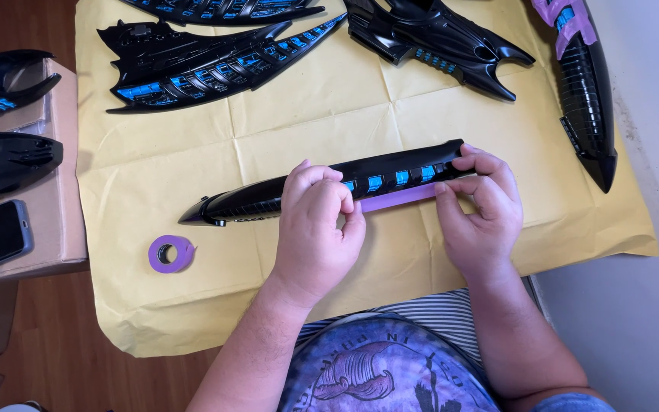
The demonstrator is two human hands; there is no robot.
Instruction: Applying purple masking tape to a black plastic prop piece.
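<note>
Black finned part lengthwise left-right, pointed tip leftward, under both hands.

The scene is being lit brightly and evenly by soft daylight. Only faint, short shadows are being cast under the left hand and the right hand onto the creased yellow paper sheet. Small white highlights are being reflected by the long glossy black plastic part. Everything is being kept in sharp focus, without blur.
</note>
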